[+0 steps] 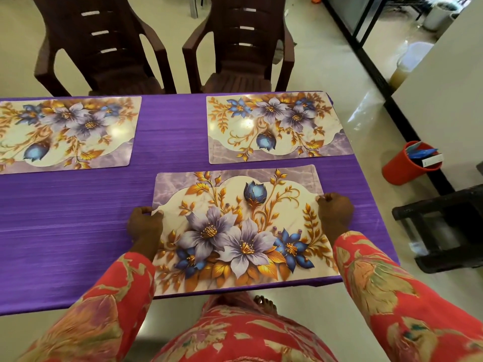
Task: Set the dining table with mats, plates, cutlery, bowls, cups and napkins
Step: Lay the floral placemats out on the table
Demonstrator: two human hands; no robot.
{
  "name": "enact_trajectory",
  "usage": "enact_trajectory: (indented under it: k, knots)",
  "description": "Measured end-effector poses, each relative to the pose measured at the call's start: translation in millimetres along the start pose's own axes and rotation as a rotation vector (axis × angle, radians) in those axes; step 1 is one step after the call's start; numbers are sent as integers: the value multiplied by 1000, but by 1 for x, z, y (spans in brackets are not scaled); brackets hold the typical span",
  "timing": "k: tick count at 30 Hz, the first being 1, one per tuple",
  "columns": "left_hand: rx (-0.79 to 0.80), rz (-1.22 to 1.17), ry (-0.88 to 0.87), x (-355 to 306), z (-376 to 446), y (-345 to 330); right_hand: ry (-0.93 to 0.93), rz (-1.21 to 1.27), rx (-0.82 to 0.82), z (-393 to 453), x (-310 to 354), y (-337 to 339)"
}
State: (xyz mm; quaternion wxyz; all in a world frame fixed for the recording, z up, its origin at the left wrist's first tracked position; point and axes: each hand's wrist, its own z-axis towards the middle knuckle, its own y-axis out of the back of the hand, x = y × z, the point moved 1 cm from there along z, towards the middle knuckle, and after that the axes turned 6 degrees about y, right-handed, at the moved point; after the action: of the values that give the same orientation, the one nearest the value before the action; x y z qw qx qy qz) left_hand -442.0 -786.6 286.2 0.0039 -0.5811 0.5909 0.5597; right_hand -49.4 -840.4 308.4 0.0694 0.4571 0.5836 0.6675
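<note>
Gripping the near mat (235, 231) at its 2 short edges, the left hand (145, 226) and right hand (335, 211) pinch it with curled fingers. It lies flat at the near edge of the purple desk (78, 231), and looks thin, light, glossy and bendable, so a hold at both sides should keep it from sliding or sagging.

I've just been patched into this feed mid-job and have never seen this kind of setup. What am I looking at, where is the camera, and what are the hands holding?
There is no machine here: a person works with bare hands, and the single picture comes from a camera worn on their head, looking forward and down.

The table has a purple cloth. Three floral mats lie on it: the far left mat, the far right mat, and the near mat in front of the person.

The left hand grips the near mat's left edge and the right hand its right edge.

Two brown chairs stand beyond the table, and a red bin sits on the floor to the right. No plates, cutlery, bowls, cups or napkins are visible.
</note>
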Motion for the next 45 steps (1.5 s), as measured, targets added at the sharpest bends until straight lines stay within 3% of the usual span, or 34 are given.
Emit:
enact_trajectory:
  k: [6,20,41,45]
  knots:
    - [5,46,-12,-2,0,4,44,-97,7,-5,1,-9]
    - [98,187,-25,-13,0,13,-75,-72,-32,-24,6,-11]
    - [144,185,14,-12,4,22,-37,-97,14,-31,7,-6]
    - [135,185,31,-14,5,23,-137,-133,-38,-36,16,-5]
